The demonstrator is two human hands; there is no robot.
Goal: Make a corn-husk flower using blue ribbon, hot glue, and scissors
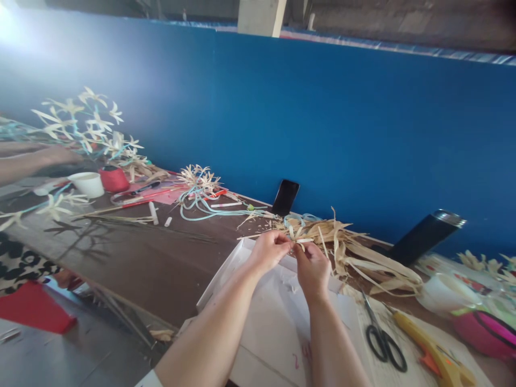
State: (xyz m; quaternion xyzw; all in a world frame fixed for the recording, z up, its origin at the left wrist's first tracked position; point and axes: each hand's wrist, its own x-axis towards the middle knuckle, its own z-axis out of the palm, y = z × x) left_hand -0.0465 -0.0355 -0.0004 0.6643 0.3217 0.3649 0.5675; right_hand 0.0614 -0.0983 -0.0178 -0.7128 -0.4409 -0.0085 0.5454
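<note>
My left hand (272, 249) and my right hand (313, 270) meet over the far edge of a shallow white box lid (266, 306). Both are closed, fingertips pinching a small flower (303, 240) with pale petals that look like dried corn husk. My fingers cover its centre and base. Just beyond lies a heap of dried husk strips (357, 252), stretching to the right. Black-handled scissors (382, 339) and a yellow glue gun (437, 352) rest to the right of my right forearm.
A phone (286, 198) leans on the blue partition (342, 123). A black flask (425, 236), a white cup (447, 294) and a pink pouch (486, 333) stand right. Finished husk flowers (97, 126), a white pot (86, 185) and another person's arm (36, 161) are left.
</note>
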